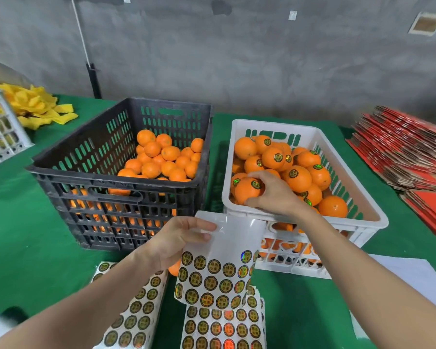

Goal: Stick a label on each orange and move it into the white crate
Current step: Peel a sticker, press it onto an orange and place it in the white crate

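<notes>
My right hand (272, 195) grips a labelled orange (247, 190) at the near left corner inside the white crate (373, 217), which holds several labelled oranges. My left hand (179, 240) holds a partly used sheet of round gold labels (219, 280) up in front of the crate, thumb on its bare upper part. The black crate (86, 172) to the left holds several unlabelled oranges (161, 157). A single orange (174, 269) shows just under my left hand.
More label sheets (222, 328) lie on the green table (35, 248) at the front. A white paper sheet (413, 273) lies front right. Red flat cartons (408, 157) are stacked at the right. Yellow foam nets (35, 104) and another white crate (3, 129) stand back left.
</notes>
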Demonstrator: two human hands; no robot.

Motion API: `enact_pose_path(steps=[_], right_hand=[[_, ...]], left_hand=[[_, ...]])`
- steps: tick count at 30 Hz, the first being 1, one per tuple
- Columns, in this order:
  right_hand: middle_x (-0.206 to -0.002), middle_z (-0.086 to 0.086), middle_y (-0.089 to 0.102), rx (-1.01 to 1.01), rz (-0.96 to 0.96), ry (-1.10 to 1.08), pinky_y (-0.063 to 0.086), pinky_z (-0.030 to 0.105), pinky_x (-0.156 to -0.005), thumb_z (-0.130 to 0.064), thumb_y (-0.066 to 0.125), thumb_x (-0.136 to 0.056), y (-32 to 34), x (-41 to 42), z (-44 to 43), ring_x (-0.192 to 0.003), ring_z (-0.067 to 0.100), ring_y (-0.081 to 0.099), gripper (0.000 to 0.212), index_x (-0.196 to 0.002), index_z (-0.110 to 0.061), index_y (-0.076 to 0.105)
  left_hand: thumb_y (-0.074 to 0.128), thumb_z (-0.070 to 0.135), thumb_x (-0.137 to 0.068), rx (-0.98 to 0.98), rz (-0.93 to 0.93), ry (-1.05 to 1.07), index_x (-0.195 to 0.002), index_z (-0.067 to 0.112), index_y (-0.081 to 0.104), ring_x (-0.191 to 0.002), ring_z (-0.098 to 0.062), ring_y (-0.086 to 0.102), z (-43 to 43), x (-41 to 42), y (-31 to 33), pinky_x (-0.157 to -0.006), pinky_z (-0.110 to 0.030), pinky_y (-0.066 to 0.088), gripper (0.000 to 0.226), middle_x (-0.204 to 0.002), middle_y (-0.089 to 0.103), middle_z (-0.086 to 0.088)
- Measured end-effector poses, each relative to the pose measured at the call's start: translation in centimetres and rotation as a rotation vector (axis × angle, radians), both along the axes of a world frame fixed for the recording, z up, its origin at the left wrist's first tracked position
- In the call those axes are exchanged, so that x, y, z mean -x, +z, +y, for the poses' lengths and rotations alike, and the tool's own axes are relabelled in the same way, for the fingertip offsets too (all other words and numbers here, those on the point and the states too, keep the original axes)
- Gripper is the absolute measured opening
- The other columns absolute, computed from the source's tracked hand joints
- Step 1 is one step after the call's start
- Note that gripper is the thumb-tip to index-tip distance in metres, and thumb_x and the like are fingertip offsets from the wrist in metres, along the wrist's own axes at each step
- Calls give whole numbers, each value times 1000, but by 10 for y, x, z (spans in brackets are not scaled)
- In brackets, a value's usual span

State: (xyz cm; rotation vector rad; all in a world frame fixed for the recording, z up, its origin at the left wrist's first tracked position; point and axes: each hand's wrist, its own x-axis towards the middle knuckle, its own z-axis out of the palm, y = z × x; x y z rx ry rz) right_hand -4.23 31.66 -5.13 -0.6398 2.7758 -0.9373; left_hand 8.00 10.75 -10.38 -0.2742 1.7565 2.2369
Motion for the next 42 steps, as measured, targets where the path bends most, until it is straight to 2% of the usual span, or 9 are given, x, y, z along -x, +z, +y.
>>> enact_pose_path(steps=[4, 9, 15, 21, 29, 32, 35, 38, 42], right_hand=[[-123, 0, 50, 91, -223, 46, 40, 26, -92, -21, 72, -82, 2, -3, 3, -118, 16, 48, 53, -129, -18, 47], [-102, -1, 63, 478, 107, 99, 47, 24, -86, -21, 64, -87, 18, -41, 8, -98, 8, 58, 15, -101, -18, 61], [-88, 16, 71, 668, -332, 153, 56, 41, -67, 6, 68, -78, 30, -72, 14, -77, 30, 67, 41, -103, -20, 48], [-94, 24, 69, 571, -219, 156, 55, 56, -74, 15, 64, -78, 38, -73, 15, -85, 37, 68, 61, -114, -31, 44], [-90, 15, 71, 509, -261, 298, 56, 47, -74, 9, 68, -79, 38, -73, 1, -80, 29, 70, 61, -123, -24, 41], [-84, 17, 69, 552, -314, 350, 53, 43, -69, 7, 68, -80, 36, -72, -2, -75, 28, 67, 62, -125, -24, 40], [-86, 28, 58, 535, -155, 282, 45, 33, -64, -1, 69, -82, 30, -74, -6, -71, 24, 56, 52, -119, -29, 44], [-100, 0, 56, 428, 208, 246, 44, 20, -83, -9, 73, -80, 25, -79, -2, -95, 7, 53, 33, -101, -29, 59], [-86, 6, 59, 353, 410, 341, 48, 40, -74, -9, 75, -76, 16, -88, 0, -85, 25, 55, 15, -91, -9, 75]], left_hand=[[62, -9, -77, -22, 9, 29, -75, 13, 78, -81, -36, 69, -2, -1, 3, -78, -44, 56, 28, -92, 73, -18], [65, -5, -65, -162, 46, 106, -75, 8, 75, -71, -32, 70, -1, 1, 8, -68, -37, 59, 19, -86, 72, -20], [61, -8, -65, -299, 90, 184, -72, 16, 73, -67, -27, 71, 5, -5, 19, -57, -32, 59, 28, -83, 73, -12], [78, 22, -78, 569, 361, 114, -139, 39, 40, -117, -8, 52, 4, -24, 34, -90, -20, 46, 74, -133, 49, 12], [60, 79, -62, 1099, 515, 201, -128, 21, 57, -100, -10, 55, 23, -26, 63, -97, -41, 43, 88, -103, 56, 10], [72, 67, -58, 913, 474, 47, -116, 22, 61, -96, -5, 59, 21, -23, 74, -84, -20, 47, 74, -104, 61, 10], [84, 31, -70, 771, 219, -113, -95, 4, 71, -87, -23, 68, 20, -6, 80, -78, -32, 53, 39, -90, 72, -10], [73, 10, -81, 583, 95, -127, -98, -6, 71, -95, -38, 67, 10, 1, 81, -94, -49, 51, 24, -98, 72, -20], [61, -3, -85, 315, 91, -164, -112, -7, 64, -103, -42, 65, 2, 2, 76, -92, -48, 53, 28, -110, 68, -24]])
